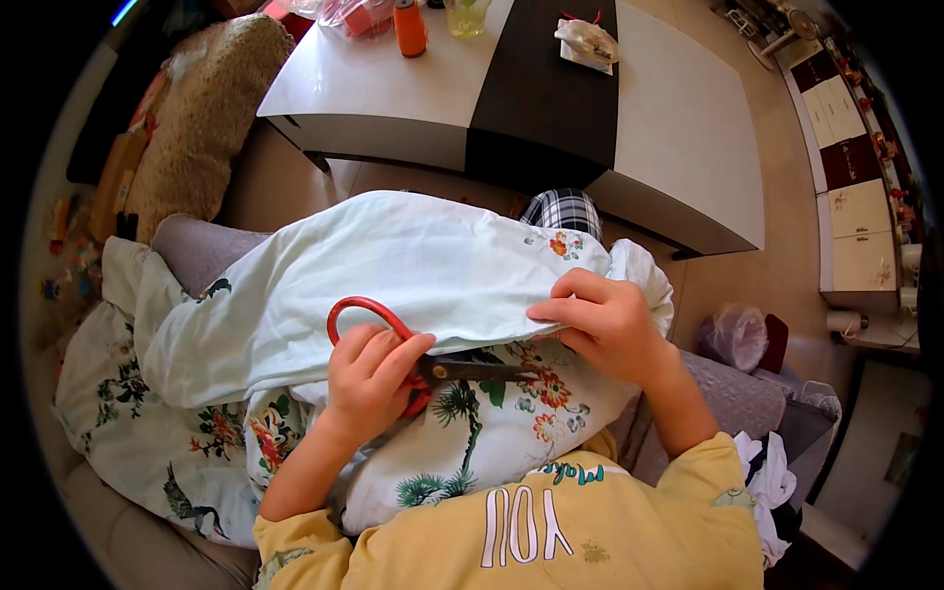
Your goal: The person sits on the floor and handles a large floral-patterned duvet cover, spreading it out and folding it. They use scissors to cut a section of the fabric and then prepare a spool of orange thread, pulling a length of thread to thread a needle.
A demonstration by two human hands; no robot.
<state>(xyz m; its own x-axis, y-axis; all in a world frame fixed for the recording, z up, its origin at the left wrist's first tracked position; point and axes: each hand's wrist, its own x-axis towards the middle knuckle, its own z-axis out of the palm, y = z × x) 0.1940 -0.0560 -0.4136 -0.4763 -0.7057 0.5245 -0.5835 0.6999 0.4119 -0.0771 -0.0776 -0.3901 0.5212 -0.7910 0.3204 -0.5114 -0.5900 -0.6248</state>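
A large pale fabric cover (344, 246), printed with flowers, pine branches and cranes, lies across my lap. My left hand (369, 379) is closed round a pair of scissors (379, 311) with red loop handles. Their dark blades (482, 372) point right and lie just below a folded edge of the cloth. Thumb and forefinger of that hand also come close to this edge; whether they pinch it I cannot tell. Farther right, my right hand (615, 324) pinches the same edge between thumb and fingers.
Beyond my knees stands a white and dark table (551, 88) with an orange bottle (410, 29), a drink glass (466, 15) and a plastic-wrapped packet (587, 44). The grey sofa (713, 398) is under me. A plastic-lined bin (733, 336) stands at the right.
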